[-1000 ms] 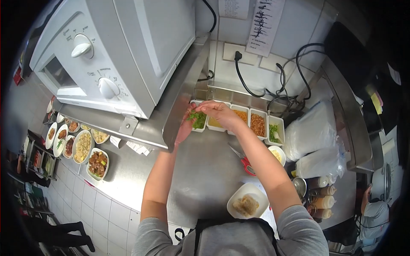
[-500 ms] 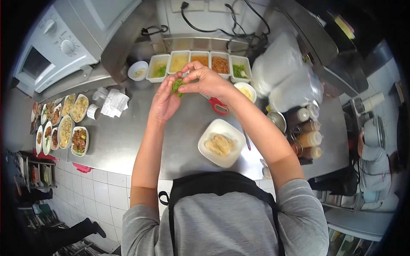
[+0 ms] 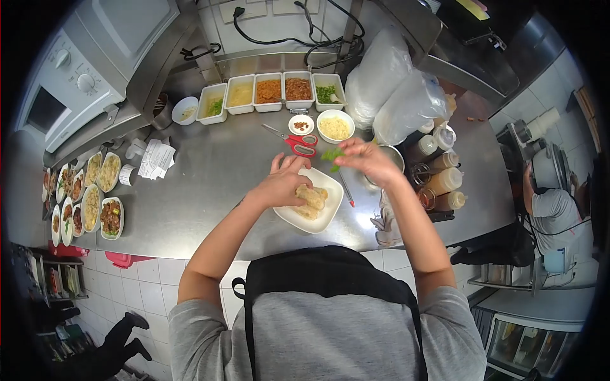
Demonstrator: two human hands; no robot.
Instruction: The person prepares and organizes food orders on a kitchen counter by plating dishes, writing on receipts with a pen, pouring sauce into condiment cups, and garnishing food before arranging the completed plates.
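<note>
Green herb leaves (image 3: 332, 157) are pinched in the fingertips of my right hand (image 3: 367, 162), above the right rim of a white square dish (image 3: 289, 214). Pale pieces of food (image 3: 311, 202) lie in that dish. My left hand (image 3: 284, 183) reaches over the dish's left side, its fingers curled at the food and touching it; whether it grips a piece I cannot make out. Red-handled scissors (image 3: 301, 145) rest just behind the dish. Behind them stand a small white dish of brown bits (image 3: 300, 125) and a bowl of pale shreds (image 3: 335, 126).
White tubs of toppings (image 3: 269, 93) line the back of the steel counter (image 3: 203, 190). Plastic bags (image 3: 410, 108) and sauce bottles (image 3: 443, 181) stand at right, with a pen (image 3: 347, 187) nearer. Several filled dishes (image 3: 91, 206) and a paper slip (image 3: 156, 159) are at left. A person (image 3: 553, 219) is far right.
Both hands have come from the tubs to the square dish and moved apart. The herbs are now in my right hand alone. The camera view has shifted too.
</note>
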